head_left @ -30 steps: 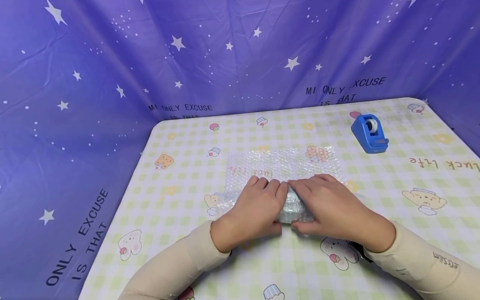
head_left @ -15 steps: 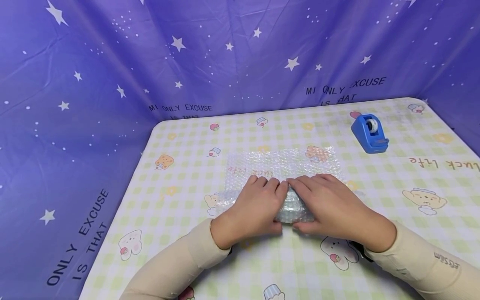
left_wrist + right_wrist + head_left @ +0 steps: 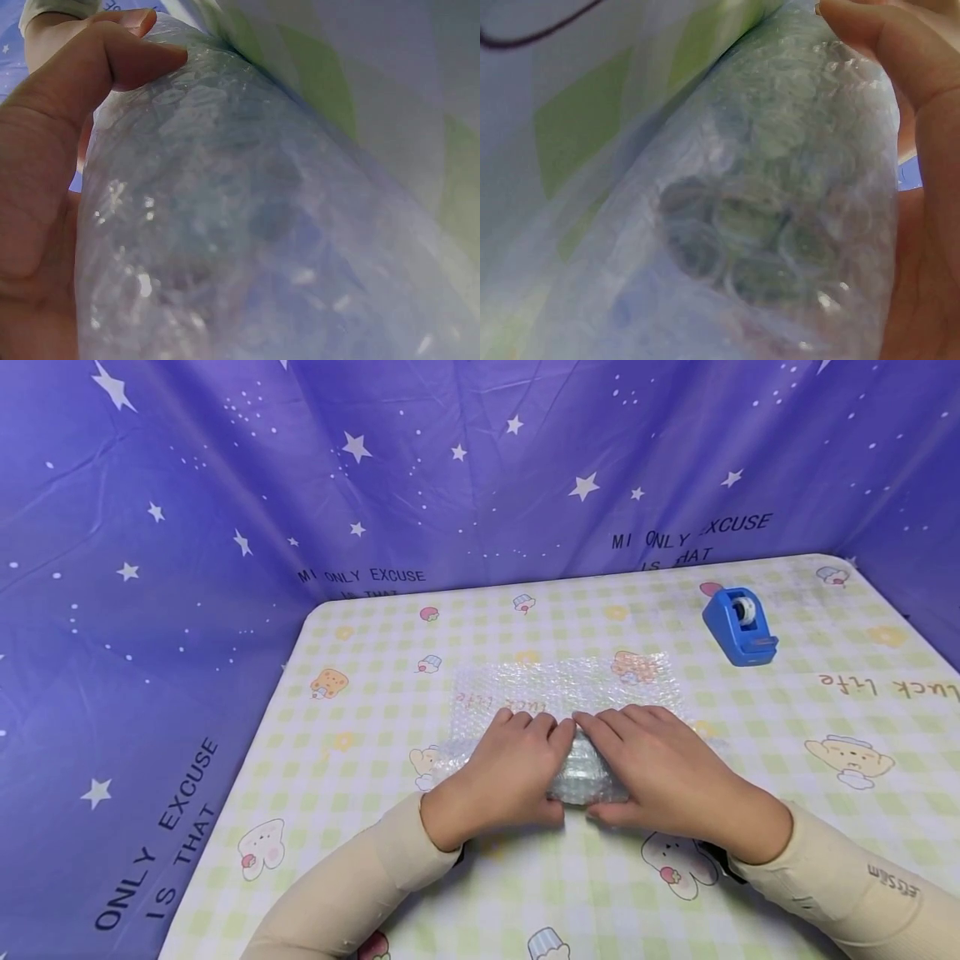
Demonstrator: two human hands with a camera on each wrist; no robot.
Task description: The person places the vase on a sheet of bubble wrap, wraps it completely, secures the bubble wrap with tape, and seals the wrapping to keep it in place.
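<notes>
Your bubble wrap (image 3: 555, 681) is part rolled: the near end forms a thick bundle (image 3: 587, 775) just below and right of the frame's centre, while a flat sheet stretches beyond your knuckles toward the middle of the picture. That flat stretch looks like what is left to roll. Your left hand (image 3: 510, 768) and right hand (image 3: 667, 768) are both clamped on the bundle, fingers over its top, thumbs along its lower side. Something darker seems to show through the layers in the wrist views, but you cannot tell what is inside. At the upper right of the frame, the blue dispenser (image 3: 729, 639) holds a roll of tape (image 3: 745, 612), well apart from your hands; no tape shows on the wrap's visible part.
</notes>
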